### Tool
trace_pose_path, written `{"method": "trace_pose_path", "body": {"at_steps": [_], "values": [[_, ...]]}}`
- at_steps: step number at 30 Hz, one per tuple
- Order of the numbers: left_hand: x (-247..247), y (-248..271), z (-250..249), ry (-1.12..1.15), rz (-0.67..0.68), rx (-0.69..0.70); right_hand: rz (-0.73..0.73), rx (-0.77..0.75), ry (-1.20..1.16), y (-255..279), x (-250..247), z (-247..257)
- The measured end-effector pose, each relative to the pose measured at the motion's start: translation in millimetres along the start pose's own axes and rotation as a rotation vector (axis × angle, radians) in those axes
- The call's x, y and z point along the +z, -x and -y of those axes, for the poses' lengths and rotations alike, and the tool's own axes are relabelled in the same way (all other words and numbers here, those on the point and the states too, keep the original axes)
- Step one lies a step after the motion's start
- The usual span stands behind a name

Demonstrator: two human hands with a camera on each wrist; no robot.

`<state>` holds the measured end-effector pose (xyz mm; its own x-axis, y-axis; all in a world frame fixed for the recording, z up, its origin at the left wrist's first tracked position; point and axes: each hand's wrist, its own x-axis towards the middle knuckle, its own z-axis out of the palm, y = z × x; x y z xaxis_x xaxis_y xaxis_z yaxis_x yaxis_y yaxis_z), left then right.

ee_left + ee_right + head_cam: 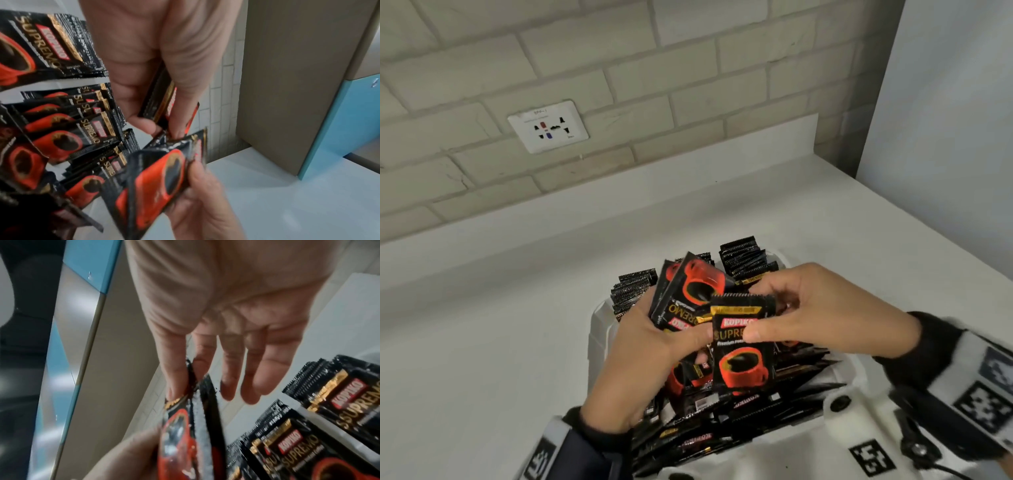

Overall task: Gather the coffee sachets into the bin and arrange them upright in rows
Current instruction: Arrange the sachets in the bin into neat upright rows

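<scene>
A white bin [599, 330] stands on the counter and holds black-and-red coffee sachets. At its far end, upright sachet rows [744, 257] stand in two stacks; loose sachets [722, 428] lie flat at the near end. Above the bin my left hand [647, 346] grips a few sachets [688, 294] turned upside down, thumb across their front. My right hand [784, 315] pinches one sachet [743, 366] by its top, label facing me, overlapping the left hand's bundle. The right wrist view shows thumb and forefinger on that sachet [191, 402], with the other fingers [255, 382] straight.
The white counter [482, 342] runs to a brick wall with a wall socket [548, 126]. A pale panel [945, 120] closes the right side. A blue-and-beige cabinet [329, 113] stands beyond the counter's end. Wrist-worn camera mounts [869, 455] sit at the near edge.
</scene>
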<state>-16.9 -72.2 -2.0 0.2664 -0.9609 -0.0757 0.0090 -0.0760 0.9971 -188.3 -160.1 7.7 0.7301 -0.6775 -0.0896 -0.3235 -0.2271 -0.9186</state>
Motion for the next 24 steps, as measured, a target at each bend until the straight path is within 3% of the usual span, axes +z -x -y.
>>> {"method": "trace_pose_path", "body": {"at_steps": [3,9,16,20,24], "values": [[4.2,-0.4,-0.9,-0.021,0.01,0.004,0.032,0.044,-0.106,-7.4,9.8,-5.9],[3.7,-1.1,6.0,0.179,-0.034,-0.059,0.018,0.085,-0.2,-8.5,11.7,-9.4],[4.0,2.2,14.5,-0.047,-0.04,0.005,-0.013,0.102,-0.204,-9.4,13.6,-12.6],[-0.2,2.9,11.3,-0.126,-0.092,0.056,0.025,0.066,-0.121,-7.2,12.0,-1.3],[-7.0,4.9,-3.8,-0.172,-0.149,0.154,0.017,-0.061,0.193,-13.0,4.3,26.4]]}}
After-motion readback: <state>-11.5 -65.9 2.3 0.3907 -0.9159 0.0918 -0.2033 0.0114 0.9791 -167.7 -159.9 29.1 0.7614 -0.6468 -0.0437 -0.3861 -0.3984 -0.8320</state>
